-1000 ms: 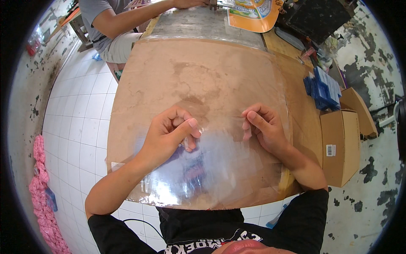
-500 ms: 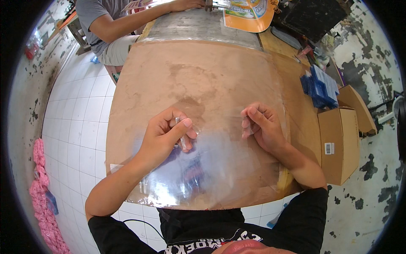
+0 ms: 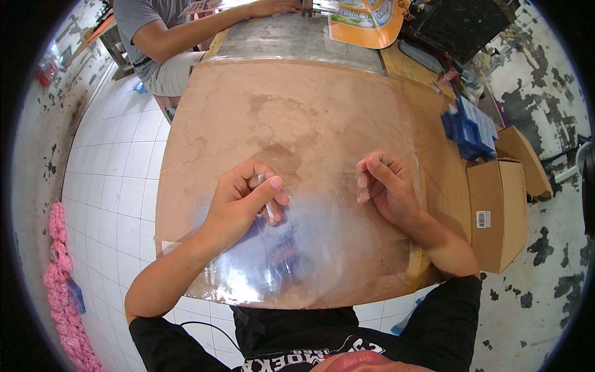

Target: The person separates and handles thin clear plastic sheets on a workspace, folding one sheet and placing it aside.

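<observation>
My left hand is closed above the table, thumb pressed over the curled fingers. A narrow strip of clear plastic shows between them, its end reaching down past the fingertips. To the right, my right hand is held apart from it, with thumb and forefinger pinched and the other fingers curled. Whatever it pinches is too thin or transparent to make out. Beneath both hands is the table, covered in brown board under clear plastic film; window glare whitens its near part.
At the right stand an open cardboard box and a stack of blue plastic packs. A black box and an orange printed sheet lie at the far end. Another person's arm rests there. Pink bundled material hangs far left.
My right hand has shifted slightly, and the clear film seen at its fingertips before no longer shows plainly. The left hand stays nearly in place with the strip.
</observation>
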The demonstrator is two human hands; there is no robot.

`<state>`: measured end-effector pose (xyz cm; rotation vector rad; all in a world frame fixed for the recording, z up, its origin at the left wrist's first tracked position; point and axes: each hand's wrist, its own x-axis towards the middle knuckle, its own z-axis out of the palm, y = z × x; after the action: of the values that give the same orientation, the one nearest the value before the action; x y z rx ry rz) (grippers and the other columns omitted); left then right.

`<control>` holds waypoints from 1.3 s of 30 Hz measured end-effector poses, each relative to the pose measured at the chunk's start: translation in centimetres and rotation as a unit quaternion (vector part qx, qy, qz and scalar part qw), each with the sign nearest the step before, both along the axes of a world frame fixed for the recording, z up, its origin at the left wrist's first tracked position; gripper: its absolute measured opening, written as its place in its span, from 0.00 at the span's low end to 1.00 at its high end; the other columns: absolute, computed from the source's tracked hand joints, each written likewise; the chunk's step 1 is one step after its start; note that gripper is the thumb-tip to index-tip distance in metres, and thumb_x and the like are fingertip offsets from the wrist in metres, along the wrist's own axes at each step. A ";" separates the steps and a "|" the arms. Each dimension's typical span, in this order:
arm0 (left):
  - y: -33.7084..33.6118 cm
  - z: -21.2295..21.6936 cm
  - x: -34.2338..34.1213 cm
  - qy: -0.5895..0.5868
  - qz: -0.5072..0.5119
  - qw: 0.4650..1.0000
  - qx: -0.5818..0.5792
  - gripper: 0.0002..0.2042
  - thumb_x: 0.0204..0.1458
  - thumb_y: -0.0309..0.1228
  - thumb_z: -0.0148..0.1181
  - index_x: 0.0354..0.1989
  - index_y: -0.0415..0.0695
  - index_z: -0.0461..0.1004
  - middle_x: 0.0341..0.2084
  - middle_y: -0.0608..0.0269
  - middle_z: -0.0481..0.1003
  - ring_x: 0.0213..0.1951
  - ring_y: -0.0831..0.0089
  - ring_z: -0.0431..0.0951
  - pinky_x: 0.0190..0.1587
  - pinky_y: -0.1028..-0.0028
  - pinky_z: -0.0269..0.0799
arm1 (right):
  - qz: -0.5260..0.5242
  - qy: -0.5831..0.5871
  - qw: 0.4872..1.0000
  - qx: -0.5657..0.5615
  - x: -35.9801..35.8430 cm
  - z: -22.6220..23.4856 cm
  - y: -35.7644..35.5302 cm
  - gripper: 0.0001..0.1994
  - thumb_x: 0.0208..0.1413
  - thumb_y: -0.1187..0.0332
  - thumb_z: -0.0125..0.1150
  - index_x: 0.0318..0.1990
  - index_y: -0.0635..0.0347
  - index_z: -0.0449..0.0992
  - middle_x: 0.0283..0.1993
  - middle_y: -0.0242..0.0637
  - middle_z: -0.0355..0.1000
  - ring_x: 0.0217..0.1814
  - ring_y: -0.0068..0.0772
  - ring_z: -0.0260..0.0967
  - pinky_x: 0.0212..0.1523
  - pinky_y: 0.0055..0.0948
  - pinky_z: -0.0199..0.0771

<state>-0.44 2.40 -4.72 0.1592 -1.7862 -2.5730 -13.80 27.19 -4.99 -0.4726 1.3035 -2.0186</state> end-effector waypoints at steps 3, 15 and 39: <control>0.0 0.2 0.0 -0.007 0.002 1.000 -0.006 0.07 0.61 0.30 0.54 0.36 0.39 0.69 0.24 0.57 0.78 0.21 0.78 0.76 0.23 0.78 0.73 | -0.007 -0.004 1.000 0.000 0.1 0.1 0.0 0.10 0.65 0.64 0.51 0.38 0.61 0.74 0.27 0.32 0.72 0.23 0.21 0.70 0.25 0.24 0.76; 0.0 0.0 0.1 -0.011 0.007 1.000 0.006 0.07 0.61 0.30 0.54 0.36 0.39 0.69 0.25 0.57 0.78 0.21 0.78 0.76 0.23 0.77 0.73 | -0.007 -0.011 1.000 -0.017 -0.1 -0.1 0.0 0.09 0.65 0.64 0.52 0.37 0.60 0.73 0.27 0.32 0.72 0.23 0.21 0.70 0.24 0.24 0.77; 0.1 0.0 0.2 -0.001 0.033 0.999 0.008 0.11 0.63 0.34 0.51 0.34 0.38 0.69 0.24 0.59 0.77 0.20 0.78 0.75 0.23 0.78 0.72 | -0.026 -0.032 0.999 -0.024 -0.1 -0.2 0.2 0.16 0.67 0.59 0.45 0.37 0.63 0.74 0.26 0.35 0.73 0.21 0.26 0.71 0.24 0.27 0.77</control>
<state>-0.27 2.52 -4.75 0.2172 -1.7303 -2.5424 -13.87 27.39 -5.16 -0.3954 1.2433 -2.0953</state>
